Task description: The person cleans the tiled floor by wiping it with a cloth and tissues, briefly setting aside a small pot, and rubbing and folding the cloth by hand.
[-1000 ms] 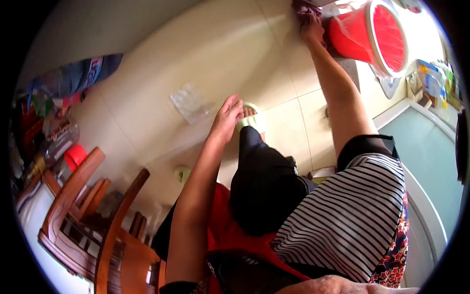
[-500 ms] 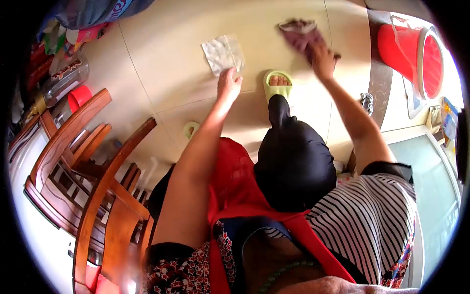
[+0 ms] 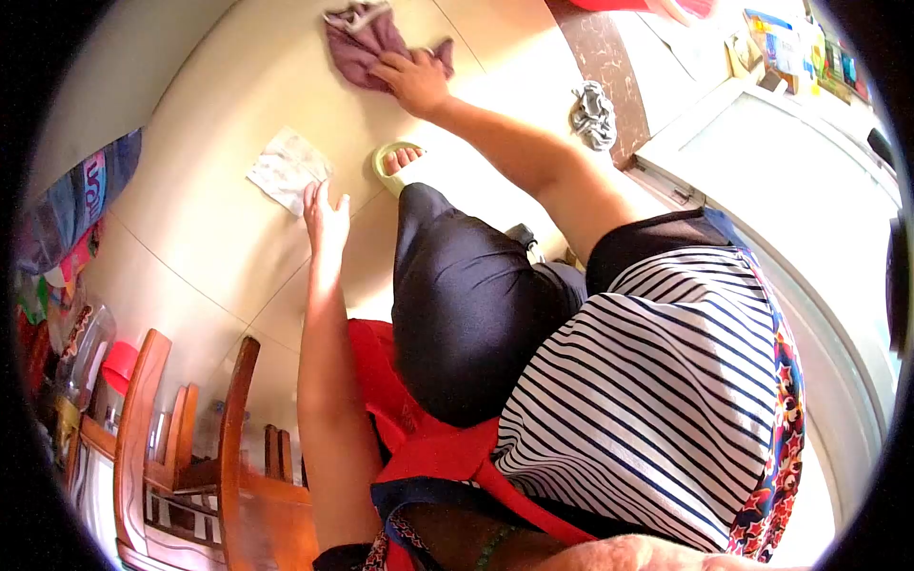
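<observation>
I judge the step in hand to be working the cloth (image 3: 357, 55) over the floor (image 3: 186, 224) with my right hand (image 3: 417, 84). That hand lies palm down on the near edge of the cloth, fingers loosely spread across it; whether my thumb pinches any fabric, I cannot tell. My left hand (image 3: 327, 225) is partly open with nothing in it, its fingertips right by the edge of a thin, whitish sheet (image 3: 286, 171); I cannot make out whether they touch it. Another stroke, I think, calls for even pressure through the flat fingers, steering clear of my pale green slipper (image 3: 400, 179).

The cloth sits on the tiles beyond the slipper, to the right of the sheet. It is a dull mauve, limp and rumpled, with a pale strip along its far edge and a bunched corner poking up beside my fingers.
</observation>
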`<action>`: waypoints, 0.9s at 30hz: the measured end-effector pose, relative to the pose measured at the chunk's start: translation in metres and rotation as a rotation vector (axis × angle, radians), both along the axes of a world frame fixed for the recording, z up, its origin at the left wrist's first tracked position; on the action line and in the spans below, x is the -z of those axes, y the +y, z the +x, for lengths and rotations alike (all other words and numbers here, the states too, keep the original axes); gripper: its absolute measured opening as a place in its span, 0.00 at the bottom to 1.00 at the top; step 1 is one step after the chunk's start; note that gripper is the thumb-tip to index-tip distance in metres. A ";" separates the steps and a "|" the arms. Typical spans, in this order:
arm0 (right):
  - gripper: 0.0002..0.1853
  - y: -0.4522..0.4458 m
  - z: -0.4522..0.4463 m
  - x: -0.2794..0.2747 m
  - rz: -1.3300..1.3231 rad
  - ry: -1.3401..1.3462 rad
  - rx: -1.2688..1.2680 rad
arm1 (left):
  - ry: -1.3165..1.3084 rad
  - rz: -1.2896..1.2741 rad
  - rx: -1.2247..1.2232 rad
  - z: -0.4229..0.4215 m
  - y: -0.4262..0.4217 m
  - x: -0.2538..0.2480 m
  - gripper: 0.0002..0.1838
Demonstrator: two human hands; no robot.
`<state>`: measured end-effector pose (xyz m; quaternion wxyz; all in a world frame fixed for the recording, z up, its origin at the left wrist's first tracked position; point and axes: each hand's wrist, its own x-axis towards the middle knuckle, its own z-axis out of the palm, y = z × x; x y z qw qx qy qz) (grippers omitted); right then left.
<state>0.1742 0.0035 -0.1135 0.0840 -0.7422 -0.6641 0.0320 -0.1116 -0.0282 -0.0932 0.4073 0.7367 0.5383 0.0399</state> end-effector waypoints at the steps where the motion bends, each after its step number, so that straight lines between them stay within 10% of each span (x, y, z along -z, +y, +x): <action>1: 0.21 -0.027 0.005 0.001 -0.081 0.077 0.006 | -0.003 -0.004 -0.001 0.001 -0.005 -0.002 0.26; 10: 0.31 -0.295 0.127 0.003 -0.277 -0.023 0.473 | 0.006 -0.139 -0.078 -0.005 -0.041 0.000 0.25; 11: 0.33 -0.288 0.143 -0.012 -0.533 -0.071 0.664 | -0.021 -0.162 -0.095 -0.001 -0.043 0.000 0.25; 17: 0.27 -0.189 0.303 -0.014 -0.152 -0.030 1.022 | -0.063 -0.203 -0.098 0.030 -0.047 -0.015 0.25; 21: 0.25 -0.093 0.378 0.039 -0.186 0.026 0.789 | -0.059 -0.204 -0.034 0.046 -0.037 -0.021 0.25; 27: 0.28 -0.079 0.158 0.023 -0.031 0.038 0.624 | -0.121 -0.124 -0.113 0.057 -0.037 -0.030 0.26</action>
